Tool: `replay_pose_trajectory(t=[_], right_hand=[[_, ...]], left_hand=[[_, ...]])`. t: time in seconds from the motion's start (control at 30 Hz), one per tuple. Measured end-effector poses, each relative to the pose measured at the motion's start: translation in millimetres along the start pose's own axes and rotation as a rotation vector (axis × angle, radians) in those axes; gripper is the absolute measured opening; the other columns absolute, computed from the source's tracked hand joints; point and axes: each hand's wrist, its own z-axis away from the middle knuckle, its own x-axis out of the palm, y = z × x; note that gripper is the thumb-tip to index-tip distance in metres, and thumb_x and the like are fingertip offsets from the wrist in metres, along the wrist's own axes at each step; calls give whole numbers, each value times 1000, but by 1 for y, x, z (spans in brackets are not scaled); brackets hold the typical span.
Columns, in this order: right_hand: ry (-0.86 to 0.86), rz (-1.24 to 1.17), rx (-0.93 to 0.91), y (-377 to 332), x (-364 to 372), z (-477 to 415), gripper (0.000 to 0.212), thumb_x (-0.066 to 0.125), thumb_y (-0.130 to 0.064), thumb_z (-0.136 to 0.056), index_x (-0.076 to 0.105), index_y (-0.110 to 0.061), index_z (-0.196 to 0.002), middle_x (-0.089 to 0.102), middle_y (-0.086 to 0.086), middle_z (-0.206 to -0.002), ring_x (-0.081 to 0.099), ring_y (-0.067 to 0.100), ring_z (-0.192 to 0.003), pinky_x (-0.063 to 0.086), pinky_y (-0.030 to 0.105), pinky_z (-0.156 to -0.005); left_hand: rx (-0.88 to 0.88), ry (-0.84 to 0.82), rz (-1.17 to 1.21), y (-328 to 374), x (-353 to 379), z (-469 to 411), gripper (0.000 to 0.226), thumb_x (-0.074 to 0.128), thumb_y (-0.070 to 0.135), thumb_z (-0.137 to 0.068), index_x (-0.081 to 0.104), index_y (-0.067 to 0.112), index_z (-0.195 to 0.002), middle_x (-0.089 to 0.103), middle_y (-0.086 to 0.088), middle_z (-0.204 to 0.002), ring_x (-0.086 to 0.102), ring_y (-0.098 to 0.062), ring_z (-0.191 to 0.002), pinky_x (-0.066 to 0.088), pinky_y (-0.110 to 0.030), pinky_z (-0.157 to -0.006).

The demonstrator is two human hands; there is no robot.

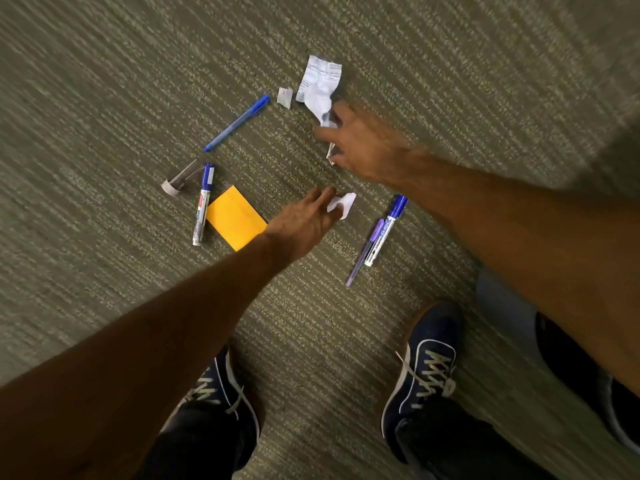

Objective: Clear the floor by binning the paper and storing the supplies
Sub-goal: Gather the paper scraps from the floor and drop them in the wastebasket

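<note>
I am looking down at grey-green carpet. My left hand (304, 220) stretches forward, fingertips resting on a small white paper scrap (343, 204), fingers not curled around it. My right hand (363, 147), blurred, lies over the lower end of a crumpled printed paper (318, 83), and a white paper piece (330, 155) shows under its thumb, seemingly held. A tiny scrap (284, 97) lies left of the crumpled paper. Supplies on the floor: a blue pen (237, 123), a whiteboard marker (203, 206), a yellow sticky pad (233, 218), a second marker (386, 232), a purple pen (362, 258).
A small grey tape-like piece (175, 183) lies beside the left marker. My two dark blue shoes (426, 368) stand on the carpet at the bottom of the view. No bin or storage container is visible.
</note>
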Motion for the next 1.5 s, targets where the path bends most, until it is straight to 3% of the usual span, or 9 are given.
replay_pose_trajectory(t=[0.13,0.33,0.67,0.8,0.93,1.03,1.13,1.33,1.5], right_hand=[[-27,-59,-15,-9,5,2,33,46,0,-97,61,-6,-125,55,24,-122,56,44,-100,37,42,-71],[16,-141,78,-14,-6,22,26,58,1,-92,67,-7,-116,63,18,-115,63,37,-101,50,38,-78],[314,-548,348,-25,-72,125,15,67,-13,-94,71,0,-101,67,16,-99,64,28,-87,54,39,-76],[485,-672,479,-30,-102,200,16,70,-16,-93,73,-1,-98,63,7,-87,56,17,-75,44,20,-64],[579,-693,650,-31,-123,268,15,77,-20,-88,76,-10,-98,67,4,-89,65,20,-76,51,26,-69],[644,-686,762,-29,-133,312,14,78,-23,-87,77,-15,-98,71,6,-92,66,19,-81,51,27,-73],[717,-708,868,-24,-140,352,12,76,-25,-88,76,-18,-99,70,2,-95,62,11,-84,51,24,-75],[749,-766,1086,-13,-134,418,14,74,-19,-89,75,-18,-103,74,6,-102,67,23,-97,57,44,-85],[592,-880,1190,7,-91,449,20,72,-15,-89,74,-16,-109,73,10,-111,68,25,-102,58,42,-88]], left_hand=[[2,48,87,5,-1,1,39,44,5,-97,47,0,-136,43,-21,-145,47,-38,-126,51,-47,-86],[-51,205,209,15,-16,13,36,61,-13,-77,62,-7,-112,62,-23,-102,62,-39,-89,49,-44,-62],[-308,519,460,55,-99,57,18,68,-2,-87,73,-3,-105,69,-19,-99,69,-36,-74,55,-45,-64],[-372,640,605,93,-142,69,23,76,4,-84,74,0,-107,72,-18,-100,71,-34,-80,59,-45,-73],[-397,716,723,139,-186,74,19,76,7,-84,76,5,-103,73,-13,-96,67,-26,-72,49,-25,-72],[-371,716,775,176,-215,74,19,77,10,-84,77,8,-103,74,-10,-96,64,-18,-70,38,-12,-69],[-299,666,791,215,-239,73,21,77,14,-84,77,10,-105,74,-9,-97,67,-21,-74,47,-22,-72],[-111,528,846,283,-257,57,48,76,17,-88,63,14,-134,76,-11,-100,67,-22,-78,50,-25,-74],[-72,347,816,327,-243,24,61,74,20,-89,50,13,-144,75,-15,-100,71,-29,-85,55,-33,-78]])
